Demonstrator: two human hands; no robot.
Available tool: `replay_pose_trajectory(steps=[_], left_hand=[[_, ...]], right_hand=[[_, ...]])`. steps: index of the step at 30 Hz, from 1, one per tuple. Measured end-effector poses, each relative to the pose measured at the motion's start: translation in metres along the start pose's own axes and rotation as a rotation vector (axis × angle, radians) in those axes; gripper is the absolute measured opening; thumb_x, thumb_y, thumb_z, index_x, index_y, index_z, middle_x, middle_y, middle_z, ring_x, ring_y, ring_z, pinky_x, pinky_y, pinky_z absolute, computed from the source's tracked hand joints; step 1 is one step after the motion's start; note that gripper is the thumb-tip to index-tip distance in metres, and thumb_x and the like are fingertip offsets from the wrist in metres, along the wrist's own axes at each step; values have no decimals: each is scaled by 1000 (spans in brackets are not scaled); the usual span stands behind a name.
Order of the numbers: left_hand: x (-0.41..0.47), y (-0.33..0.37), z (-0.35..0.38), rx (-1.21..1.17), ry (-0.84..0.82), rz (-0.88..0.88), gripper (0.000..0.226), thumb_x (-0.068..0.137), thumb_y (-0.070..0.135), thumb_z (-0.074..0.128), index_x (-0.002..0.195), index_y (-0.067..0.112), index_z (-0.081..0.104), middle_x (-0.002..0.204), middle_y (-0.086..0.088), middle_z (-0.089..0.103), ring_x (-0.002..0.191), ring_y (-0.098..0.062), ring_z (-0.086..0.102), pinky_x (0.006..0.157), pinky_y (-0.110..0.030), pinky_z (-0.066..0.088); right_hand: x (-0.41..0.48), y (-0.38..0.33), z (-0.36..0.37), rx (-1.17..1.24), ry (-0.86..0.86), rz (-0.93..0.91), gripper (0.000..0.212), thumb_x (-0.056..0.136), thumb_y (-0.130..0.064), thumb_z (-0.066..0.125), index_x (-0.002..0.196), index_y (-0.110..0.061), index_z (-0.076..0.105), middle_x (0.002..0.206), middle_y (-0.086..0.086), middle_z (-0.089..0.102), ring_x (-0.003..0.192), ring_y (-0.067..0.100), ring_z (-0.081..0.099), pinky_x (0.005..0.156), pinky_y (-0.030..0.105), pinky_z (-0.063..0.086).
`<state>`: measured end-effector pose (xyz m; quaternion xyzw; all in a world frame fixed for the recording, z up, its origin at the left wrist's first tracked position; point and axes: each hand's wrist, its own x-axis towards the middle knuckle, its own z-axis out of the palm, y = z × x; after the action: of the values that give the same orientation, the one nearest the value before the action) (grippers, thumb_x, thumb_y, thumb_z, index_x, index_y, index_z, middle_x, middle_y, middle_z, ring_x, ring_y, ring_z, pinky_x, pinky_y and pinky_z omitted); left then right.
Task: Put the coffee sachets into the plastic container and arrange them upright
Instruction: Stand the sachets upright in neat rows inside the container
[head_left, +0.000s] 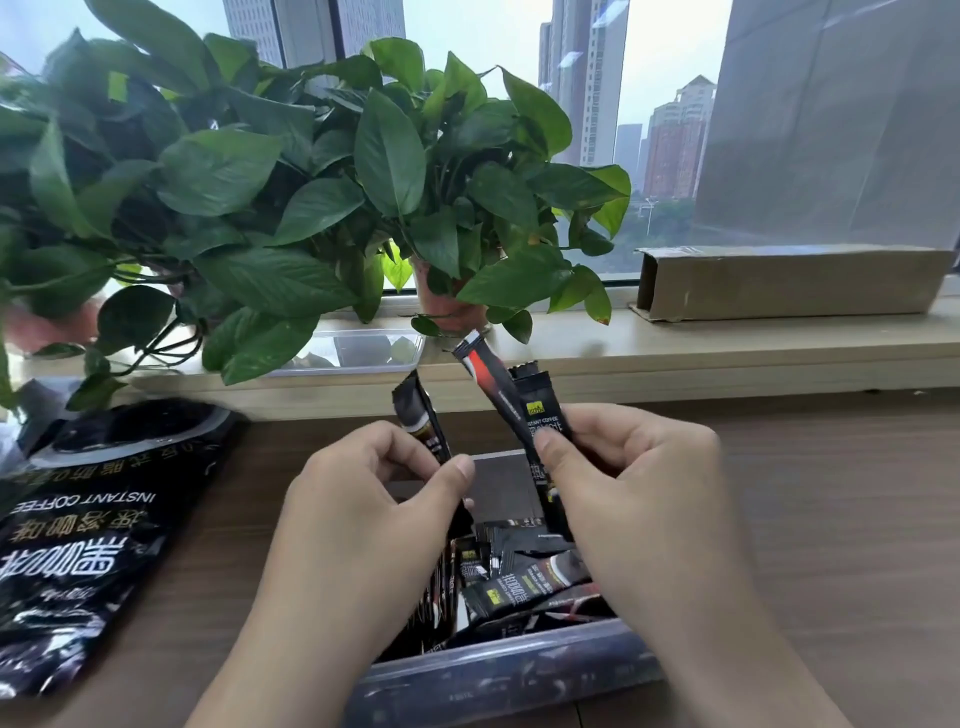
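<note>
desk (831, 519): left hand (363, 499), right hand (639, 478) pinch sachets (541, 423) above plastic container (493, 675).

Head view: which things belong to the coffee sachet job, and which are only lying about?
Job: left hand, holding one sachet; right hand, holding two sachets; plastic container; loose sachets inside it.
Lying about: instant coffee bag, potted plants, cardboard box, clear tray.

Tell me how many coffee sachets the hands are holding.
3. One sachet in the left hand; two in the right hand: a red-striped one and a yellow-logo one. Others lie in the container, partly hidden.
</note>
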<state>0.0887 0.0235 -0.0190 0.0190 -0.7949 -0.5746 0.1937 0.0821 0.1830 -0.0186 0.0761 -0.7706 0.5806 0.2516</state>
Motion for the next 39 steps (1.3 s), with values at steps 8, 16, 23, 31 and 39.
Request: replay_pose_trajectory(steps=[8, 16, 23, 31, 39], left_hand=[[7, 1, 0, -387, 49, -91, 22, 79, 20, 75, 78, 3, 61, 77, -17, 76, 75, -39, 75, 65, -38, 64], [11, 0, -10, -463, 128, -107, 19, 85, 8, 73, 74, -1, 60, 79, -21, 76, 68, -35, 75, 49, -27, 58], [21, -4, -19, -367, 284, -23, 24, 85, 11, 75, 65, 14, 63, 72, -12, 77, 71, -30, 77, 76, -45, 60], [12, -4, -11, -213, 81, 49, 22, 74, 28, 86, 70, 16, 67, 77, -7, 79, 75, -35, 77, 83, -60, 58], [-2, 4, 5, -155, -108, 80, 41, 68, 53, 81, 72, 16, 65, 68, -4, 73, 67, -35, 68, 75, -62, 59]], right_hand=[[-2, 0, 10, -539, -342, -450, 22, 93, -31, 49, 83, -21, 67, 63, -10, 60, 58, 14, 56, 57, 35, 48], [2, 0, 10, -482, -374, -585, 31, 92, -32, 49, 105, -25, 76, 65, -9, 69, 54, 17, 62, 50, 35, 54], [4, -3, 0, -467, -406, -474, 15, 85, -27, 62, 92, -19, 73, 68, -4, 71, 57, 13, 64, 55, 32, 53], [15, -1, -12, -226, 3, -72, 20, 75, -29, 83, 88, -39, 73, 71, -34, 69, 64, -9, 66, 65, 20, 58], [3, 2, 14, -59, -20, -62, 10, 74, -33, 84, 78, -41, 78, 69, -25, 72, 63, -4, 69, 56, 18, 56]])
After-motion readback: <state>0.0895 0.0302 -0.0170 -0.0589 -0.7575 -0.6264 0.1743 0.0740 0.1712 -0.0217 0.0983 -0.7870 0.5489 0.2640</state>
